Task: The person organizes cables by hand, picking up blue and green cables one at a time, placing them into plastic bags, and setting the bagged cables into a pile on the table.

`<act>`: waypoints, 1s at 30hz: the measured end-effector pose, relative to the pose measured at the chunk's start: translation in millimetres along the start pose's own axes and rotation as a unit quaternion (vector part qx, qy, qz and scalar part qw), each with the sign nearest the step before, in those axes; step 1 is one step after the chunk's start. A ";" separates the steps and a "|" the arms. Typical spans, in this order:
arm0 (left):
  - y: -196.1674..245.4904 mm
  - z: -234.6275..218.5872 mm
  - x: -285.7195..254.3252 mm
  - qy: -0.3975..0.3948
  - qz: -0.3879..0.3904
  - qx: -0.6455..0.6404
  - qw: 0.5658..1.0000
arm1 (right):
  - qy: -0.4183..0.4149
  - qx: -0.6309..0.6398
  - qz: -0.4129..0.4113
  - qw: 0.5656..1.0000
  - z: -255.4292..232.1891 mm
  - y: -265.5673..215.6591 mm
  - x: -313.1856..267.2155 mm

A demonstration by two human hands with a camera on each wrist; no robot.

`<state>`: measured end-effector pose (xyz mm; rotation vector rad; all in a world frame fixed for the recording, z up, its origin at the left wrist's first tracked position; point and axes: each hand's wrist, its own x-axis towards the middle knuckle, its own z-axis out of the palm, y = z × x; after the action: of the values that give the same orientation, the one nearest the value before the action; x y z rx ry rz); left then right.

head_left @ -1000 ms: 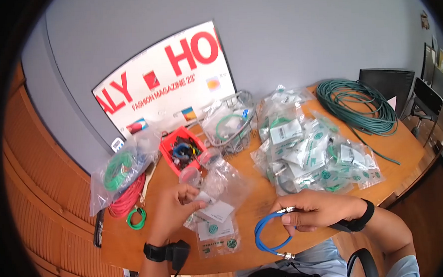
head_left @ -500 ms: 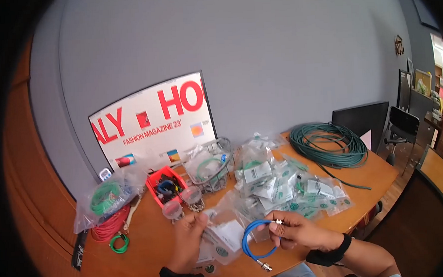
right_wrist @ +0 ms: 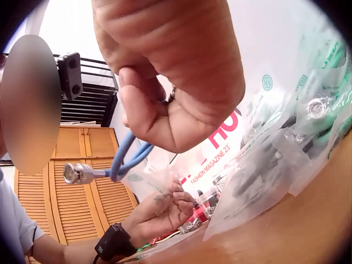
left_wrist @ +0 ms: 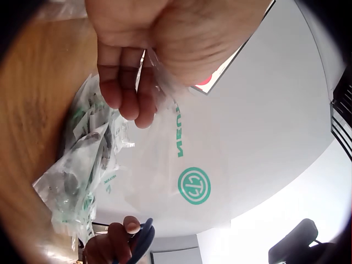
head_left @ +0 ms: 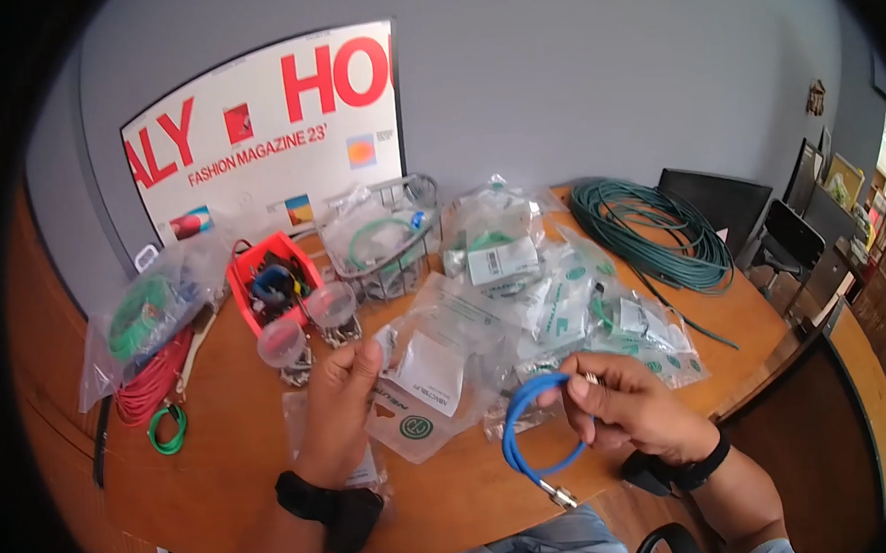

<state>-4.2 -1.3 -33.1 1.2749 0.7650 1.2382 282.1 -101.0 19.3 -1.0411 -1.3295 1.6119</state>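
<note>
My left hand (head_left: 335, 412) pinches a clear plastic bag (head_left: 416, 427) by its edge, thumb uppermost. The bag hangs spread out to the right, with green print and a white label (head_left: 430, 375) showing through; in the left wrist view its round green logo (left_wrist: 193, 186) faces the camera. In my right hand (head_left: 635, 407) is a short coiled blue cable (head_left: 512, 438), gripped between thumb and fingers near one metal connector. Its other metal connector (right_wrist: 80, 174) dangles below the loop. Another flat bag (head_left: 366, 471) lies on the table beneath my left wrist.
Bagged items (head_left: 555, 316) are heaped at centre right, before a coil of dark green cable (head_left: 601, 238). Behind my left hand stand a red bin (head_left: 312, 270), two clear cups (head_left: 281, 342) and a wire basket (head_left: 432, 227). Red cable (head_left: 153, 382) and a green coil (head_left: 168, 441) lie left.
The bag in my left hand has come up from low over the table and now hangs more spread out and tilted. My right hand keeps its grip on the blue cable. The head view has shifted.
</note>
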 end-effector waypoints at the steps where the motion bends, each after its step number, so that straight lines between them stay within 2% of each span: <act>1: 8.4 0.7 -5.4 -0.001 -0.025 0.024 0.999 | 0.025 -0.012 0.019 0.999 2.7 -4.1 1.8; 2: 3.4 1.7 -5.3 -0.012 -0.033 0.023 0.999 | 0.037 -0.006 0.023 0.999 3.7 -2.6 5.0; 4: -1.8 1.2 -6.0 -0.023 0.002 0.007 1.000 | -0.013 0.031 0.015 0.999 6.6 2.1 15.5; 6: -3.9 -2.7 -9.1 -0.023 0.011 0.011 1.000 | -0.003 0.019 0.009 1.000 11.1 4.1 21.7; 8: -9.4 -5.8 -7.3 -0.034 0.066 0.030 0.997 | 0.089 -0.047 -0.043 0.994 13.2 5.1 25.6; 9: -8.7 -8.8 -7.7 -0.034 0.070 0.029 0.997 | 0.100 -0.063 -0.052 0.992 10.8 5.7 26.8; 11: -6.3 -16.6 -9.1 -0.095 0.005 0.057 0.994 | 0.107 -0.066 -0.074 0.989 13.6 2.8 23.4; 16: 10.7 0.4 -17.3 -0.158 -0.028 0.046 0.986 | 0.101 -0.124 -0.133 0.978 13.9 -3.8 20.6; 19: 10.0 4.7 -19.3 -0.211 -0.046 0.039 0.976 | -0.023 -0.099 -0.037 0.994 2.5 -12.1 18.1; 22: 4.3 1.4 -21.4 -0.258 -0.077 0.040 0.962 | -0.077 -0.103 -0.047 0.991 -9.0 -8.9 19.9; 23: 2.9 0.1 -22.1 -0.275 -0.100 0.047 0.955 | -0.064 -0.089 -0.052 0.993 -4.1 -13.2 18.2; 26: 2.1 0.4 -23.4 -0.294 -0.075 0.010 0.953 | -0.071 -0.105 -0.046 0.991 -1.1 -17.4 23.6; 28: 5.7 -1.6 -22.4 -0.294 -0.076 0.026 0.953 | -0.057 -0.126 -0.065 0.988 2.6 -15.3 28.9; 30: 9.0 -3.1 -22.9 -0.292 -0.079 0.045 0.952 | -0.037 -0.183 -0.043 0.981 2.8 -13.8 32.6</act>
<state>-14.7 -23.5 -29.7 1.5209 0.4774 0.6439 268.8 -69.8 29.6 -1.1269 -1.7426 1.3814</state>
